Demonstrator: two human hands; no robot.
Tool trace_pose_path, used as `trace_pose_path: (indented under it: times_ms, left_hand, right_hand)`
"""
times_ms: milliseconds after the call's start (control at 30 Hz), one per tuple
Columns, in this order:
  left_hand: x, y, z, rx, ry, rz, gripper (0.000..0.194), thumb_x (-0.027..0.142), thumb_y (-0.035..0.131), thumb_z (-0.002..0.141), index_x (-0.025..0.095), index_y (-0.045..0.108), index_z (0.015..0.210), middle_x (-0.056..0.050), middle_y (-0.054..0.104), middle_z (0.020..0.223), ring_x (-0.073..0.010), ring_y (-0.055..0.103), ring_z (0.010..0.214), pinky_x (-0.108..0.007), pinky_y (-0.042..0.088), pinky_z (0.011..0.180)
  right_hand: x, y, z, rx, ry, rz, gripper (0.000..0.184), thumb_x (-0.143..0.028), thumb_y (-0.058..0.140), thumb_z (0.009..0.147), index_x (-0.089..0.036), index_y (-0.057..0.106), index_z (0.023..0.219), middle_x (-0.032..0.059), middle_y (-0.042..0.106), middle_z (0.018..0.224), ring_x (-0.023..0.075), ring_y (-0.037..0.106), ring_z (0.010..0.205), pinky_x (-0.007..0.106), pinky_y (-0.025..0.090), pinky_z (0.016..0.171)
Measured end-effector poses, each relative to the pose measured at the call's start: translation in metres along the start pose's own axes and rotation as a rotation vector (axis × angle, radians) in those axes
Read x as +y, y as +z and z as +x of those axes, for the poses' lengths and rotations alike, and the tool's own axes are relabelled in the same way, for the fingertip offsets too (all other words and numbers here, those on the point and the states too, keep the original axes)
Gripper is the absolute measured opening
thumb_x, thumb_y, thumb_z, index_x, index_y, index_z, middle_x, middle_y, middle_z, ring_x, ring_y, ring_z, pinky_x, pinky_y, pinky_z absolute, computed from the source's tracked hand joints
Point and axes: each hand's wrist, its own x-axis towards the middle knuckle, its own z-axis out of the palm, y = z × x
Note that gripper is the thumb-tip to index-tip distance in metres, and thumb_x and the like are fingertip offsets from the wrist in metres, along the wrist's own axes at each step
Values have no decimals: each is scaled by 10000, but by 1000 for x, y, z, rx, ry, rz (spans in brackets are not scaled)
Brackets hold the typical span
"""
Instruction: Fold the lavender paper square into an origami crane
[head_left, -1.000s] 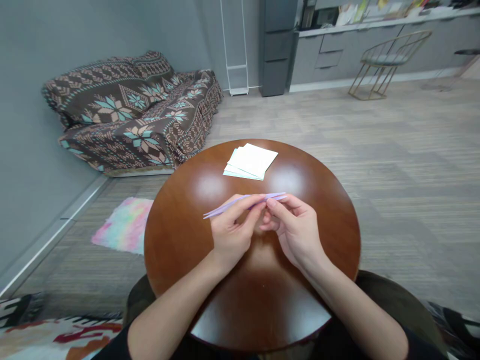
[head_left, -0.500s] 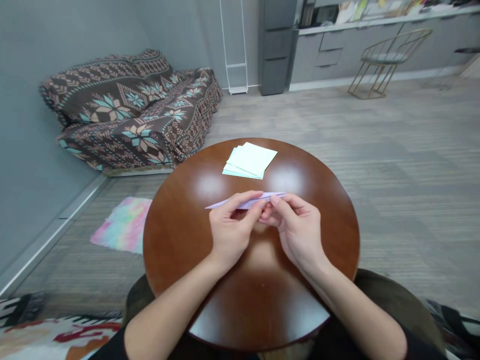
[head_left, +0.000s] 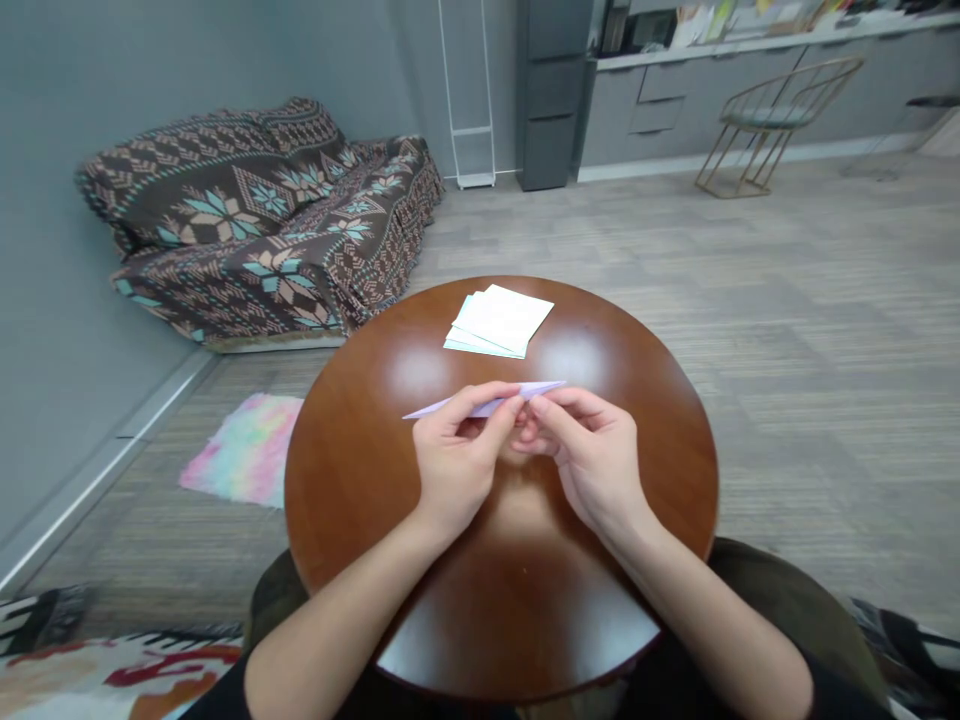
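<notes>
A narrow piece of folded purple paper is held above the round table, its pointed left end sticking out past my fingers. My left hand pinches it around the middle between thumb and fingers. At its right part, my right hand grips the lower edge with thumb and forefinger, the other fingers curled beneath. The fingertips of both hands nearly meet. My fingers hide much of the paper's lower side. Beyond the hands lies a fanned stack of pale green paper sheets.
The round brown wooden table stands before me. A sofa with a patterned cover is at the left, with a pastel fluffy mat on the floor. A metal-framed chair stands by the grey kitchen cabinets.
Both hands have shifted slightly left with the purple paper. My right thumb has slid a little lower along it, so more of the paper's right end shows.
</notes>
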Motion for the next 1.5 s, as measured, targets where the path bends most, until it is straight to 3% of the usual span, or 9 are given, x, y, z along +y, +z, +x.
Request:
trace_pose_path:
  times_ms: [300, 567, 1133, 1500]
  left_hand:
    - [1, 0, -1, -43, 74, -18, 95, 185, 750, 873, 214, 805, 946, -9, 787, 851, -121, 729, 739, -203, 587, 708]
    - [1, 3, -3, -36, 51, 44, 108, 238, 748, 883, 208, 810, 966, -31, 797, 894, -154, 741, 787, -245, 607, 753]
    - [2, 4, -3, -48, 44, 13, 98, 209, 756, 873, 205, 811, 954, -24, 802, 878, -141, 750, 745, -226, 617, 716]
    - [-1, 2, -4, -18, 172, 84, 96, 195, 742, 881, 210, 802, 953, -30, 785, 887, -146, 734, 776, -242, 606, 720]
  right_hand:
    - [-1, 2, 0, 17, 51, 37, 174, -296, 868, 766, -167, 751, 756, 1, 713, 668, 113, 669, 599, 246, 657, 599]
    - [0, 1, -1, 47, -52, 27, 132, -261, 869, 759, -193, 756, 767, -6, 724, 677, 119, 666, 575, 254, 644, 570]
    - [-2, -2, 5, 102, -80, 34, 129, -245, 858, 761, -175, 751, 744, -10, 701, 600, 116, 657, 525, 238, 593, 540]
    - [-3, 1, 2, 69, -15, 64, 161, -282, 873, 748, -176, 752, 759, -14, 681, 621, 108, 635, 563, 247, 640, 573]
